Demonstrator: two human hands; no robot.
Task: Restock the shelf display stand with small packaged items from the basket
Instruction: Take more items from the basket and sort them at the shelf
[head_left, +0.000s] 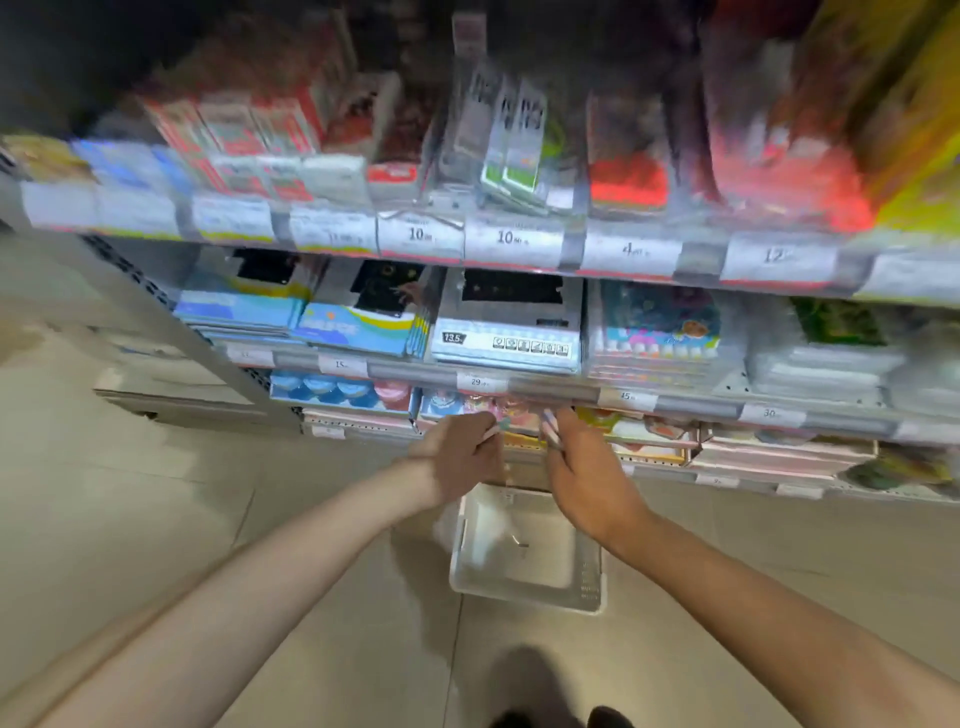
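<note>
Left hand (457, 457), fingers curled around a small pastel-striped packaged item (500, 429) protruding past the fingertips. Right hand (582, 467), fingers (555, 441) closed on a second, similar pink-and-white striped packet (549, 425). Both packets held just in front of the low tier of the grey metal shelf display stand (545, 387), among blurred pink and blue goods. Below and slightly behind the fingers, on the beige tiled floor (322, 519): white rectangular plastic basket (587, 582), contents indistinct through motion blur.
</note>
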